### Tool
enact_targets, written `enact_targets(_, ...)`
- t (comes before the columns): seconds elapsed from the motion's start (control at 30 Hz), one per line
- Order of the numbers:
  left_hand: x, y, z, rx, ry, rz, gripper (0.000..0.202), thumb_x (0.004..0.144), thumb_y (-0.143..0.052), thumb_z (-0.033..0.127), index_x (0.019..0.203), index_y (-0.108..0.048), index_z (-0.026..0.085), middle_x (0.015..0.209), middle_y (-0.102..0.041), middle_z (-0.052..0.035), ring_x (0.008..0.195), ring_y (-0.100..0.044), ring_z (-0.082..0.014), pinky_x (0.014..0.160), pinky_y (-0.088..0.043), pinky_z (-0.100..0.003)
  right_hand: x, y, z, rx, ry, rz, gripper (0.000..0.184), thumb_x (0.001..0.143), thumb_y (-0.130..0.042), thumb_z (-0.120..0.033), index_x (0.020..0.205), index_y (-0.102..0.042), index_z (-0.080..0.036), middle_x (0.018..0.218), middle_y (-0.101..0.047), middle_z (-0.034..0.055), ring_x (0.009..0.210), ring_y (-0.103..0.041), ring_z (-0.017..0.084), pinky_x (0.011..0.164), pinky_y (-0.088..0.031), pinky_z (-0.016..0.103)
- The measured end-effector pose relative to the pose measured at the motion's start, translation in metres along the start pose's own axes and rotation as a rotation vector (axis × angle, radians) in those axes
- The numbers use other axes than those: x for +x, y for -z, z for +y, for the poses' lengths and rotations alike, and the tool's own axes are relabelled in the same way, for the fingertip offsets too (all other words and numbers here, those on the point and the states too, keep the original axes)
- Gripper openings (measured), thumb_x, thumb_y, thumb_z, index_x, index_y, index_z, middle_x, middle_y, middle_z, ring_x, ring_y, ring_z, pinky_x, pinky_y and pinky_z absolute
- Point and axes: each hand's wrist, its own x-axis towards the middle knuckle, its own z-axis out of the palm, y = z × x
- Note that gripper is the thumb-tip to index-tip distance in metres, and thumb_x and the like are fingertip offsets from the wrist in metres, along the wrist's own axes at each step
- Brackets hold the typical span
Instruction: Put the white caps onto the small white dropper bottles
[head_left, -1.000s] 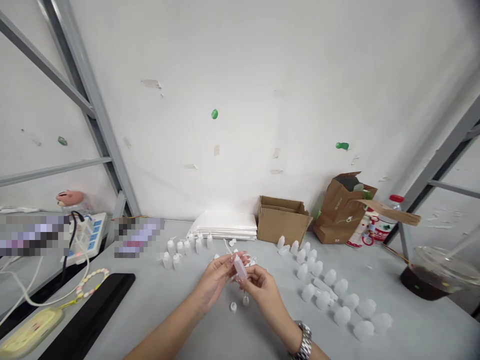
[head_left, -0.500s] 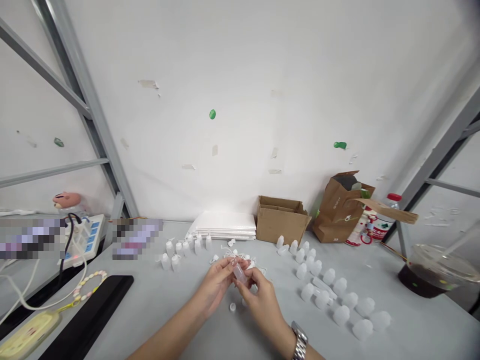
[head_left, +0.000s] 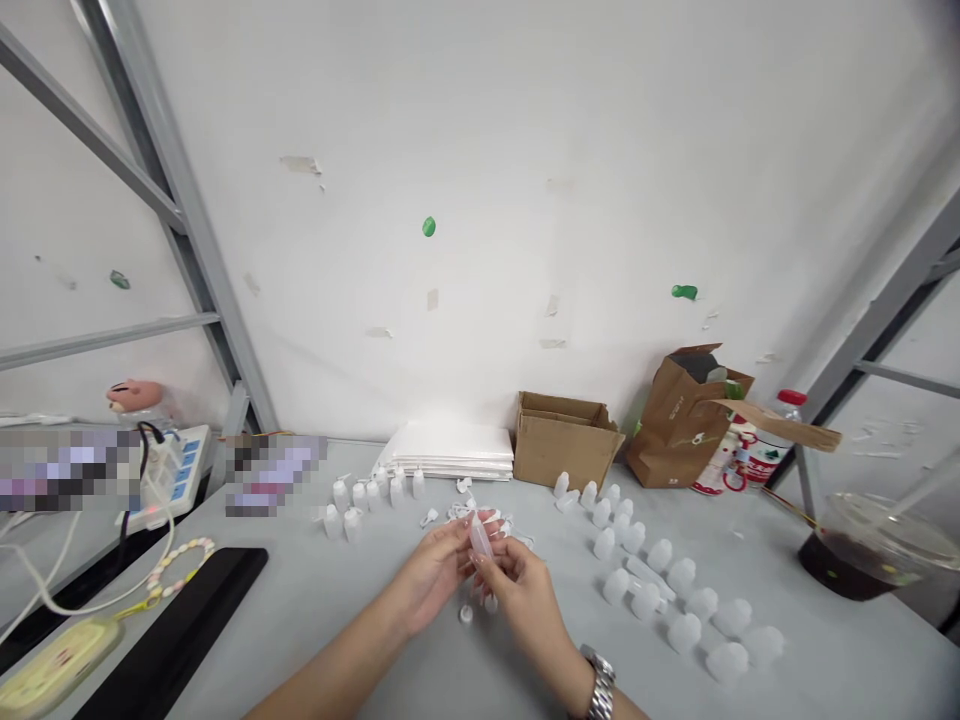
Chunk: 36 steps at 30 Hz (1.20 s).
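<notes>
My left grip and right grip are clamped together on a translucent plastic dropper bottle, held tilted above the bench — a small white cap lies just below it, rows of white bottles either side.

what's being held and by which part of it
A small plastic bottle, translucent, held in both hands: the right hand has its lower end, and the left hand is against its side. The fingers partly hide the exact grip.

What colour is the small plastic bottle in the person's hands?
Translucent milky white, best seen in the head view: the small plastic bottle.
</notes>
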Motion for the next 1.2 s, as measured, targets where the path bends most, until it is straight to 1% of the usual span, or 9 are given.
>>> enact_targets(0.1,0.0011,0.0007,0.0011,-0.038,0.025,0.049,0.034,0.079,-0.053,0.038,0.098,-0.064,0.012,0.105,-0.065,-0.0122,0.098,-0.058,-0.021,0.082,-0.042,-0.03,0.0013,-0.0001,0.0009,0.028,-0.015,-0.009,0.031,0.072,-0.059,-0.045,0.07,-0.056,-0.014,0.059,-0.06,0.0019,0.053,-0.053,0.014,0.052,-0.041,0.025)
enact_targets(0.2,0.0015,0.0009,0.0012,-0.012,0.002,0.066,0.033,0.077,-0.056,0.036,0.098,-0.064,0.012,0.106,-0.065,-0.0124,0.099,-0.058,-0.0211,0.082,-0.042,-0.029,0.0008,0.0002,0.0014,0.014,-0.001,-0.014,0.03,0.073,-0.059,-0.044,0.072,-0.057,-0.014,0.06,-0.061,0.0024,0.054,-0.053,0.014,0.053,-0.041,0.025)
enact_targets(0.27,0.0015,0.001,0.0004,0.011,-0.013,0.057,0.033,0.076,-0.058,0.036,0.099,-0.064,0.013,0.106,-0.065,-0.0125,0.098,-0.058,-0.0217,0.079,-0.043,-0.029,0.0001,0.0003,0.0013,0.006,-0.005,-0.01,0.03,0.073,-0.059,-0.045,0.072,-0.057,-0.014,0.06,-0.061,0.0021,0.054,-0.053,0.014,0.052,-0.041,0.025)
enact_targets(0.47,0.0006,0.0004,-0.0002,0.019,-0.054,0.021,0.029,0.074,-0.061,0.032,0.095,-0.066,0.013,0.099,-0.067,-0.0121,0.097,-0.058,-0.0222,0.08,-0.043,-0.029,-0.0013,0.0006,0.0012,0.002,-0.023,0.002,0.032,0.072,-0.059,-0.046,0.069,-0.054,-0.015,0.057,-0.059,0.001,0.051,-0.051,0.013,0.051,-0.04,0.025)
enact_targets(0.67,-0.0012,-0.0031,0.0,0.029,-0.075,-0.004,0.029,0.072,-0.064,0.031,0.094,-0.066,0.013,0.095,-0.067,-0.0113,0.091,-0.059,-0.0213,0.077,-0.042,-0.029,0.0007,0.0029,-0.001,0.019,-0.035,-0.014,0.033,0.072,-0.059,-0.047,0.07,-0.054,-0.015,0.055,-0.058,0.0001,0.05,-0.052,0.014,0.051,-0.04,0.025)
enact_targets(0.77,-0.0013,-0.0027,-0.0006,0.025,-0.06,-0.022,0.029,0.073,-0.062,0.031,0.095,-0.065,0.013,0.094,-0.067,-0.0112,0.09,-0.059,-0.0201,0.077,-0.041,-0.029,0.0005,0.0038,-0.0039,0.019,-0.018,-0.03,0.032,0.073,-0.058,-0.047,0.072,-0.055,-0.015,0.057,-0.058,0.0004,0.052,-0.053,0.014,0.051,-0.041,0.025)
enact_targets(0.9,-0.0017,-0.0019,0.0011,-0.027,-0.022,-0.011,0.03,0.077,-0.056,0.037,0.094,-0.065,0.014,0.097,-0.066,-0.0107,0.088,-0.059,-0.0195,0.077,-0.042,-0.029,-0.0006,0.0037,-0.0031,0.012,0.01,-0.042,0.031,0.075,-0.056,-0.046,0.074,-0.056,-0.015,0.059,-0.059,0.0008,0.053,-0.053,0.014,0.052,-0.042,0.025)
enact_targets(1.1,-0.0018,-0.0039,0.0017,0.009,-0.04,0.013,0.029,0.074,-0.059,0.038,0.088,-0.065,0.014,0.092,-0.066,-0.0098,0.079,-0.06,-0.018,0.064,-0.043,-0.027,-0.0012,0.0025,0.0023,-0.015,0.026,-0.049,0.033,0.076,-0.054,-0.048,0.073,-0.055,-0.015,0.057,-0.06,0.0008,0.051,-0.055,0.014,0.051,-0.042,0.025)
enact_targets(1.2,-0.0017,-0.004,-0.0001,0.017,-0.044,-0.004,0.029,0.072,-0.062,0.035,0.092,-0.065,0.014,0.093,-0.067,-0.0097,0.081,-0.06,-0.0181,0.069,-0.043,-0.028,-0.0026,0.0025,-0.0019,-0.059,0.043,-0.009,0.033,0.076,-0.053,-0.049,0.071,-0.055,-0.016,0.055,-0.059,0.0001,0.05,-0.054,0.014,0.052,-0.042,0.025)
